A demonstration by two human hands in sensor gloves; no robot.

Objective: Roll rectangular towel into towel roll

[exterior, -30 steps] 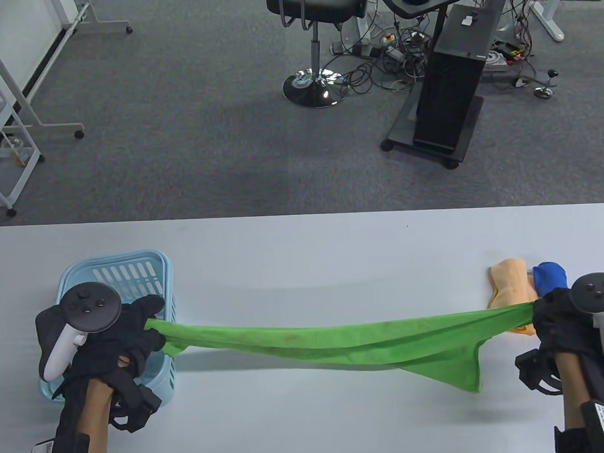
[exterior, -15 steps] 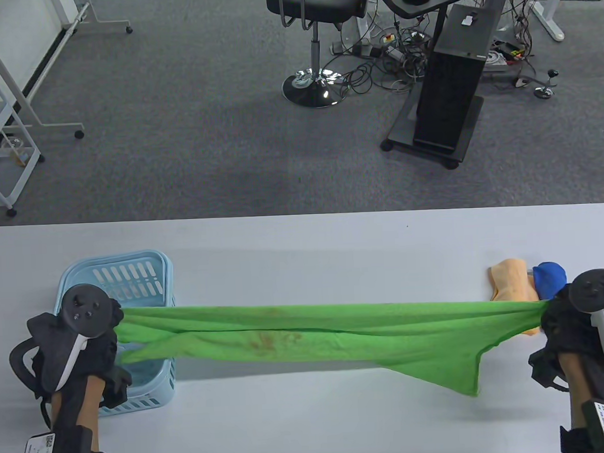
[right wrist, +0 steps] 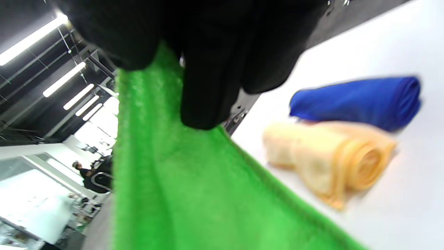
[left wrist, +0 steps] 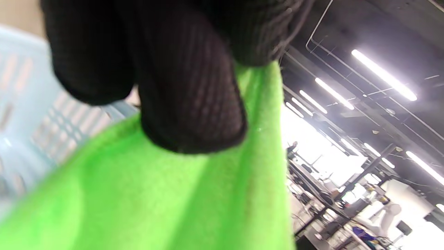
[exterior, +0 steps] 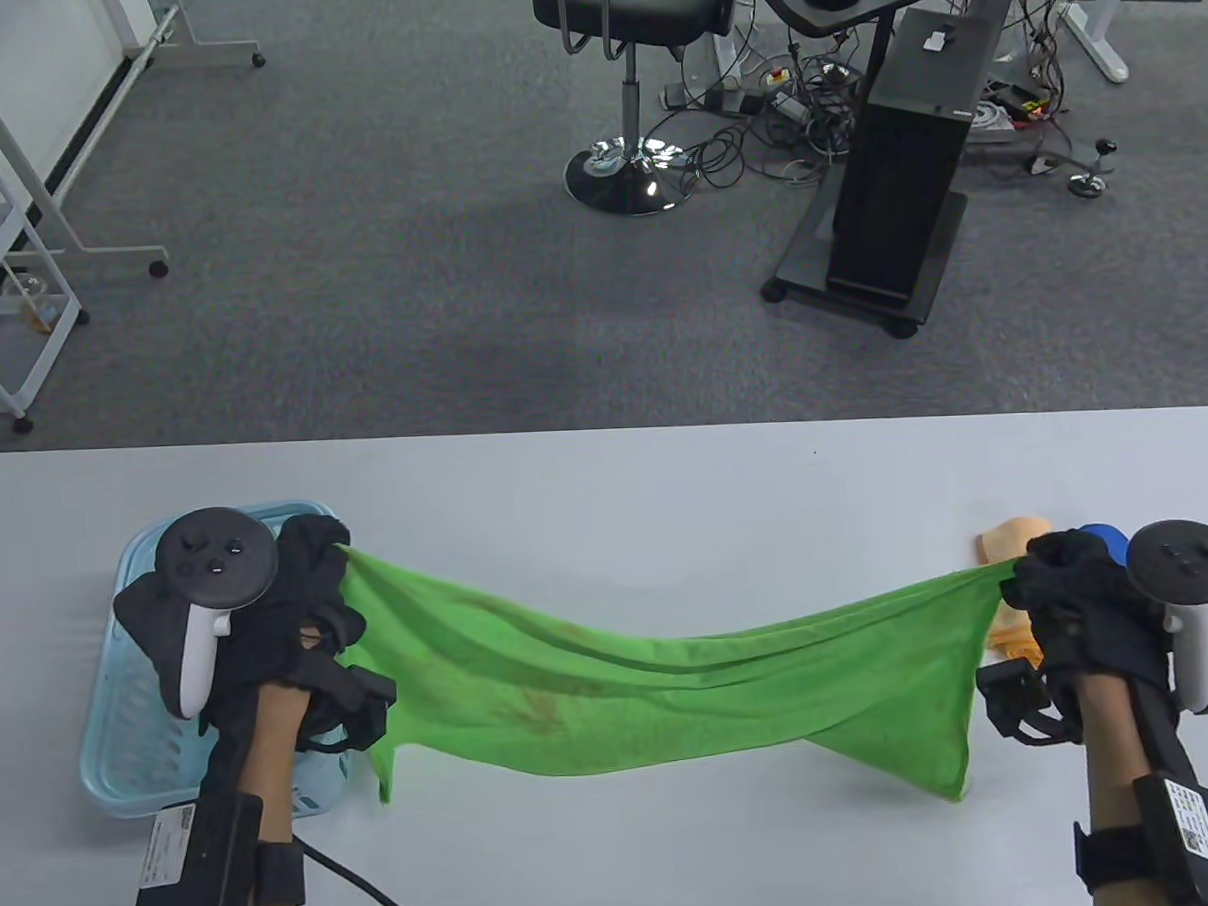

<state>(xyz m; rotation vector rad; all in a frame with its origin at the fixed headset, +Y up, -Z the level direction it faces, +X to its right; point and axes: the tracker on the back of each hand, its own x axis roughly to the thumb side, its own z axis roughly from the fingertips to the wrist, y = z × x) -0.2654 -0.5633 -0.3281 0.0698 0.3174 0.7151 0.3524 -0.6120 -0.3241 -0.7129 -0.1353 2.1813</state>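
Table view: a bright green towel (exterior: 664,686) hangs spread between both hands above the white table (exterior: 605,483), sagging in the middle, its lower corners drooping, with brownish stains on the cloth. The left hand (exterior: 300,606) pinches one top corner over the pale blue basket (exterior: 127,754). The right hand (exterior: 1071,593) pinches the other top corner, just above an orange towel roll (right wrist: 333,159) and a blue towel roll (right wrist: 357,100).

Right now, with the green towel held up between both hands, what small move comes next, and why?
Probably lower the towel flat onto the table. The left hand and right hand each pinch a corner, and it sags in midair, still unrolled.
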